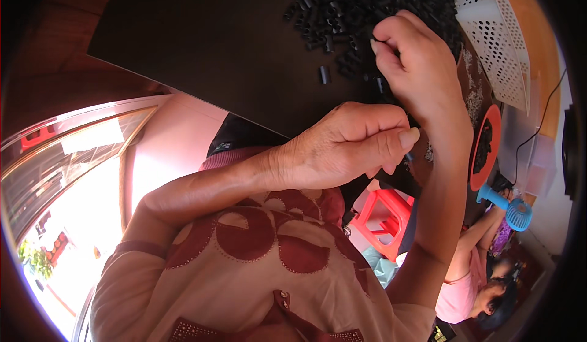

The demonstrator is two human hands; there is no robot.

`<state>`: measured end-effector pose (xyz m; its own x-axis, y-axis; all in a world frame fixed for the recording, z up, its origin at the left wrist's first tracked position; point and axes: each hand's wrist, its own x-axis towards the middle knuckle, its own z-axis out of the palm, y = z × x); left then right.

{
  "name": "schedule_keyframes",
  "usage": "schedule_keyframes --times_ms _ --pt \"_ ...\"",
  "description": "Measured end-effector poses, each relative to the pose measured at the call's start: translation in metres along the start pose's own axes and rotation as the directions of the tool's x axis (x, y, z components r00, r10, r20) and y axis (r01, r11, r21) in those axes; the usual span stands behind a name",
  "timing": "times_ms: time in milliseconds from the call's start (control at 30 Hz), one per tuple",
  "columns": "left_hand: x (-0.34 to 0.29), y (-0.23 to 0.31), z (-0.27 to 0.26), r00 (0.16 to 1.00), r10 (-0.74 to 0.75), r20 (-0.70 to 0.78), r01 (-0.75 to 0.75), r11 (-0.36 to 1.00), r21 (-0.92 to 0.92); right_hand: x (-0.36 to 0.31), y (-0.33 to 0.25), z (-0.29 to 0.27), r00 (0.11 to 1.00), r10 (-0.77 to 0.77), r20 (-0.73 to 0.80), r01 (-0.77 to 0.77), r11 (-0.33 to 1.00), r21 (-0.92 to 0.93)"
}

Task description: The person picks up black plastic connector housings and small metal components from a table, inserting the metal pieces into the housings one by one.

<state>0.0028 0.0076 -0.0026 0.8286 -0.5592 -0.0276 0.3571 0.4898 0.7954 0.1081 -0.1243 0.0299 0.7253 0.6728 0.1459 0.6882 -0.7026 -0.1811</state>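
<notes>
A heap of short black tubes [367, 5] lies on the dark tabletop [208, 42]. At its near edge is my right hand [419, 60], fingers curled in with the thumb against them; what they hold, if anything, is hidden. My left hand [348, 143] is closed beside my right wrist, its thumb pressed on the curled fingers. A small dark piece shows just past the left fingertips, too little of it to name. One loose black tube [324, 74] lies apart from the heap, left of my right hand.
A white perforated basket [492, 36] stands at the right. Small clear pieces [474, 91] lie near an orange bowl [495, 128] holding dark pieces. Beyond are a blue handheld fan [518, 213], a red stool [388, 216] and another person in pink [458, 293].
</notes>
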Motion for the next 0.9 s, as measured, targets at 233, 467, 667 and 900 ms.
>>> schedule_keyframes --times_ms 233,467,667,900 --pt "0.0 0.002 -0.001 0.999 -0.026 -0.039 0.027 1.0 0.01 -0.047 0.002 -0.019 0.978 0.206 -0.032 -0.18 0.911 0.371" --pt "0.002 -0.002 0.004 0.995 0.002 -0.095 0.0 1.0 0.019 -0.096 -0.018 -0.032 0.895 0.431 0.114 -0.286 0.361 0.888" --pt "0.001 -0.005 0.007 0.992 0.024 -0.121 -0.018 0.998 0.053 -0.111 -0.016 -0.036 0.916 0.373 0.15 -0.244 0.22 0.944" --pt "0.001 -0.005 0.01 0.99 0.026 -0.136 -0.018 0.998 0.061 -0.117 -0.018 -0.031 0.934 0.345 0.087 -0.116 0.065 0.991"
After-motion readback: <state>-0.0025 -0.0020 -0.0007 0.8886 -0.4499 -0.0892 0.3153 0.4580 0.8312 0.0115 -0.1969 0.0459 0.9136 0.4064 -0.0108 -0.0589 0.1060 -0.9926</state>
